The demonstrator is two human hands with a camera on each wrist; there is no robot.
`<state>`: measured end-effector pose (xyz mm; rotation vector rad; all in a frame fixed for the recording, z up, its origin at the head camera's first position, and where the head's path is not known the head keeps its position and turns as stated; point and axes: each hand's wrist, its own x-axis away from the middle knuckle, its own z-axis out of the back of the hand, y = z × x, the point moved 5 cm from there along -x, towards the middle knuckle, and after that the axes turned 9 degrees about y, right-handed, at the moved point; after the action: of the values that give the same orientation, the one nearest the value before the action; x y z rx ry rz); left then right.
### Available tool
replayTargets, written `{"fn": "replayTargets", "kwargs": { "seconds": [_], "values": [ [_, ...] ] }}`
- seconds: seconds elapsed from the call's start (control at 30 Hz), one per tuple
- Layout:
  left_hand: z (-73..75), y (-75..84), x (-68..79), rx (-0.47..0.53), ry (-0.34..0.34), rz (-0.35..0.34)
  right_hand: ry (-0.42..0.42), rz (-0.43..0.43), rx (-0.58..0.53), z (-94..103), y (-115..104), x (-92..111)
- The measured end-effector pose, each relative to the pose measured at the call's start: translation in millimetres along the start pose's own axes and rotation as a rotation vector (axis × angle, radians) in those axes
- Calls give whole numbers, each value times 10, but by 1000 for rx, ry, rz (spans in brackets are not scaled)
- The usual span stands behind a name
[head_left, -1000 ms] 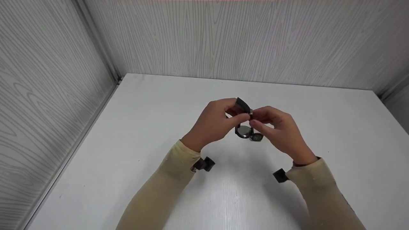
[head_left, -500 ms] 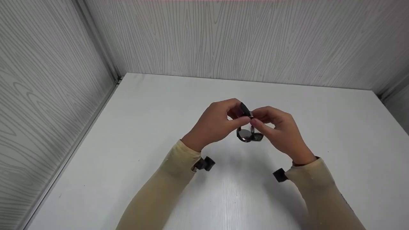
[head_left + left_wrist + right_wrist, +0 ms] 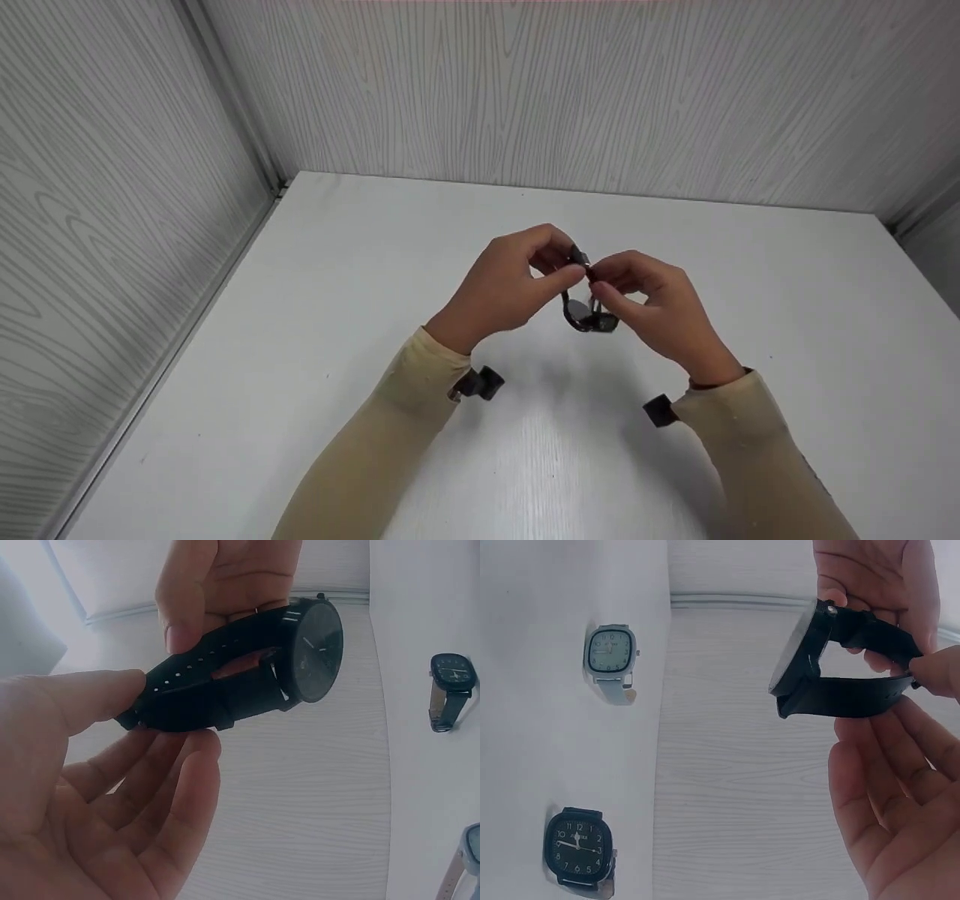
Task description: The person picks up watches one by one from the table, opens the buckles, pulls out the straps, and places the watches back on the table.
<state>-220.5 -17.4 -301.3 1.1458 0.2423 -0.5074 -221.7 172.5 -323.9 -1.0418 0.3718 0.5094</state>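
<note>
Left grip [image 3: 495, 285] pinching watch strap [image 3: 184, 706], dial [image 3: 319, 652] beyond

The table [image 3: 360, 247] has a smooth white surface, with a soft light reflection [image 3: 540, 457] at its near middle. Pale panels with grey wood-grain patterning form the left wall [image 3: 112, 187], far wall [image 3: 525, 90] and right wall [image 3: 937, 251]. A grey strip [image 3: 229, 97] lines the far left corner.

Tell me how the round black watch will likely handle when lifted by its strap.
The round black watch will probably flex, as its thin strap is bent back on itself. It may hang case-down, since the round case looks bulkier than the strap. The smooth, flat face could scratch if knocked.
</note>
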Motion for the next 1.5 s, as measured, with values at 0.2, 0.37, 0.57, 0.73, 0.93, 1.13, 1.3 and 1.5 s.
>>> {"fn": "replayTargets", "kwargs": {
  "seconds": [0.2, 0.37, 0.57, 0.73, 0.93, 1.13, 1.3, 1.5],
  "values": [
    [-17, -5, 1, 7, -4, -8, -6, -9, -39, -8, -13, 9],
    [-31, -19, -2, -6, -13, 7, 11, 23, -27, 3, -32, 13],
    [9, -44, -20, -33, -4, 10, 21, 37, 19, 6, -55, 5],
    [48, -58, -30, -59, 15, 0, 37, 9, 26, 12, -24, -6],
    [40, -97, -37, -155, 9, 31, 98, -50, 96, 39, 15, -14],
    [69, -123, -53, -237, 26, 41, 159, -77, 166, 69, 37, -30],
    [68, -127, -51, -269, 28, 53, 167, -80, 184, 68, 76, -25],
    [31, -178, -50, -286, 15, 73, 151, -49, 171, 14, 85, -18]
  ]
}}
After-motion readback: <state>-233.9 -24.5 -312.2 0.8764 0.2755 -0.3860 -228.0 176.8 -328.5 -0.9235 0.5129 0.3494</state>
